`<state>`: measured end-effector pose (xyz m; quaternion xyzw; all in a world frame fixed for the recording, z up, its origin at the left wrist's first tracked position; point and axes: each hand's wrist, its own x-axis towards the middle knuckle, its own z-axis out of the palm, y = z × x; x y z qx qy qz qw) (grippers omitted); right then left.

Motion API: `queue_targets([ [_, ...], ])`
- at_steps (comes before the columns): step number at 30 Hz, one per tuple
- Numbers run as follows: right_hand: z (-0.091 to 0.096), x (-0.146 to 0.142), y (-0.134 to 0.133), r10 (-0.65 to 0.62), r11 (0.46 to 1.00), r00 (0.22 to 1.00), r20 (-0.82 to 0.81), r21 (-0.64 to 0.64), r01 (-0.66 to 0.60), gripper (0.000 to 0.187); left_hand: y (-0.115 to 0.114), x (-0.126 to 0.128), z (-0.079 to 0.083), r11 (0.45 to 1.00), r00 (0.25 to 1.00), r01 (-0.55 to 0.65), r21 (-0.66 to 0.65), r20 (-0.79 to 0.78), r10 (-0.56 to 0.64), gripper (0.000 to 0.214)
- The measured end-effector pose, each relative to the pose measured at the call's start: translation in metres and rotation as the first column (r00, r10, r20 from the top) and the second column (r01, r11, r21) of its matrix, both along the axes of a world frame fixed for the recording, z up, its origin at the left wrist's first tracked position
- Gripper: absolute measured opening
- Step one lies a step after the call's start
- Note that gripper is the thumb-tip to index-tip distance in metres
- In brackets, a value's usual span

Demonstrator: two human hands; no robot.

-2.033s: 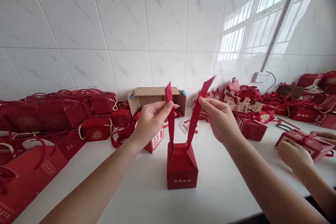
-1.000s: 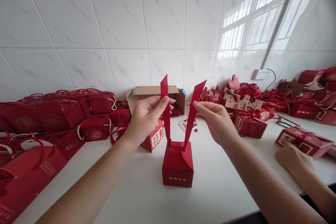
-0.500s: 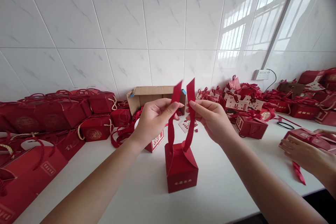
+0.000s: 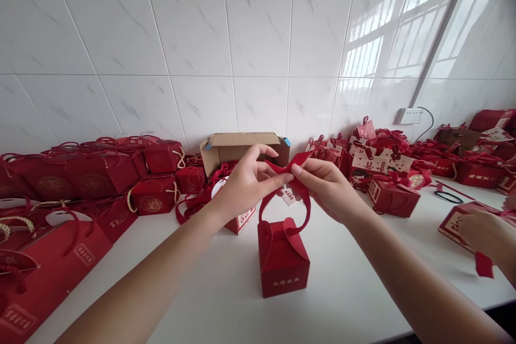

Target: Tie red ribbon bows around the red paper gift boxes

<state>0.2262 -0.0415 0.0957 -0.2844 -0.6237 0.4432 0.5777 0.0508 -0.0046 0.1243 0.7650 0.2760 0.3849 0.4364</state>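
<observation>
A small red gift box (image 4: 283,263) with gold lettering stands on the white counter (image 4: 209,285) in front of me. Two red ribbon ends (image 4: 287,165) rise from its top and cross above it, making a loop. My left hand (image 4: 246,185) pinches one ribbon end between thumb and forefinger, the other fingers raised. My right hand (image 4: 327,188) pinches the other end, and the fingertips of both hands meet at the crossing.
Piles of red gift boxes and bags line the wall at left (image 4: 92,172) and right (image 4: 387,172). An open cardboard carton (image 4: 237,146) stands behind my hands. Another person's hand (image 4: 486,234) handles a flat red box (image 4: 455,220) at the right edge.
The ribbon ends, held apart and upright earlier, have been brought together and crossed above the box. My hands have closed in on each other. The other person's hand has shifted rightward.
</observation>
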Motion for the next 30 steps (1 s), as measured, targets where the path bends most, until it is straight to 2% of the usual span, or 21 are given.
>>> queue_targets([
  [3, -0.002, 0.005, 0.004, -0.019, 0.999, 0.997, 0.069, 0.046, 0.016, 0.024, 0.000, -0.004, 0.002, 0.972, 0.990, 0.136, -0.192, 0.000, -0.139, 0.034],
  [5, -0.002, 0.009, 0.005, -0.085, 0.984, 0.978, 0.188, 0.171, 0.053, 0.022, 0.002, -0.007, 0.001, 0.938, 0.984, 0.180, -0.297, 0.060, -0.170, 0.030],
  [6, -0.001, 0.011, 0.004, -0.145, 0.960, 0.955, 0.260, 0.271, 0.072, 0.020, 0.003, -0.009, 0.000, 0.919, 0.981, 0.191, -0.344, 0.095, -0.168, 0.028],
  [7, -0.001, 0.013, 0.003, -0.223, 0.918, 0.919, 0.325, 0.388, 0.086, 0.018, 0.005, -0.010, -0.001, 0.898, 0.977, 0.204, -0.390, 0.132, -0.165, 0.026],
  [9, -0.001, 0.015, 0.001, -0.390, 0.787, 0.828, 0.403, 0.613, 0.072, 0.018, 0.007, -0.011, -0.003, 0.850, 0.963, 0.246, -0.466, 0.214, -0.161, 0.023],
  [11, -0.002, 0.017, 0.000, -0.503, 0.670, 0.750, 0.430, 0.742, 0.024, 0.024, 0.008, -0.011, -0.004, 0.810, 0.946, 0.287, -0.512, 0.285, -0.155, 0.018],
  [12, -0.003, 0.017, 0.000, -0.537, 0.638, 0.720, 0.440, 0.770, 0.006, 0.026, 0.008, -0.011, -0.004, 0.800, 0.939, 0.299, -0.519, 0.307, -0.152, 0.016],
  [14, -0.006, 0.016, 0.000, -0.585, 0.612, 0.671, 0.456, 0.791, -0.003, 0.028, 0.005, -0.009, -0.005, 0.811, 0.936, 0.304, -0.499, 0.314, -0.157, 0.017],
  [15, -0.008, 0.015, 0.000, -0.602, 0.604, 0.658, 0.452, 0.797, 0.006, 0.029, 0.003, -0.008, -0.005, 0.839, 0.941, 0.288, -0.462, 0.301, -0.157, 0.020],
  [17, -0.012, 0.010, 0.000, -0.622, 0.590, 0.671, 0.403, 0.805, 0.063, 0.028, -0.002, -0.007, -0.008, 0.933, 0.968, 0.186, -0.308, 0.219, -0.120, 0.034],
  [18, -0.014, 0.007, 0.000, -0.628, 0.588, 0.693, 0.355, 0.800, 0.123, 0.026, -0.004, -0.007, -0.011, 0.980, 0.986, 0.094, -0.173, 0.152, -0.068, 0.042],
  [19, -0.018, 0.004, -0.002, -0.634, 0.596, 0.713, 0.298, 0.777, 0.206, 0.024, -0.006, -0.008, -0.014, 1.000, 0.996, -0.016, 0.007, 0.084, 0.015, 0.050],
  [20, -0.022, 0.002, -0.004, -0.645, 0.611, 0.726, 0.239, 0.732, 0.303, 0.021, -0.007, -0.010, -0.018, 0.970, 0.992, -0.124, 0.209, 0.030, 0.120, 0.055],
  [21, -0.026, 0.001, -0.008, -0.661, 0.628, 0.726, 0.188, 0.669, 0.398, 0.019, -0.007, -0.014, -0.021, 0.892, 0.973, -0.214, 0.399, 0.003, 0.232, 0.056],
  [22, -0.032, 0.003, -0.012, -0.680, 0.643, 0.716, 0.158, 0.596, 0.480, 0.019, -0.007, -0.020, -0.025, 0.788, 0.943, -0.279, 0.548, 0.002, 0.333, 0.055],
  [23, -0.038, 0.007, -0.017, -0.700, 0.654, 0.698, 0.149, 0.525, 0.544, 0.022, -0.006, -0.028, -0.029, 0.688, 0.908, -0.327, 0.648, 0.015, 0.418, 0.051],
  [24, -0.046, 0.013, -0.023, -0.715, 0.665, 0.679, 0.167, 0.462, 0.586, 0.025, -0.005, -0.038, -0.033, 0.612, 0.872, -0.358, 0.705, 0.018, 0.489, 0.045],
  [25, -0.055, 0.022, -0.029, -0.720, 0.680, 0.662, 0.209, 0.406, 0.611, 0.026, -0.003, -0.051, -0.038, 0.568, 0.833, -0.378, 0.731, 0.000, 0.554, 0.041],
  [26, -0.066, 0.033, -0.035, -0.716, 0.695, 0.645, 0.267, 0.354, 0.626, 0.027, -0.001, -0.066, -0.044, 0.547, 0.789, -0.384, 0.743, -0.044, 0.613, 0.037],
  [27, -0.078, 0.045, -0.041, -0.698, 0.715, 0.627, 0.346, 0.291, 0.635, 0.028, 0.001, -0.081, -0.052, 0.551, 0.742, -0.378, 0.744, -0.112, 0.661, 0.033],
  [30, -0.117, 0.078, -0.053, -0.594, 0.736, 0.537, 0.599, 0.133, 0.664, 0.031, 0.005, -0.125, -0.082, 0.625, 0.611, -0.390, 0.676, -0.318, 0.725, 0.028],
])
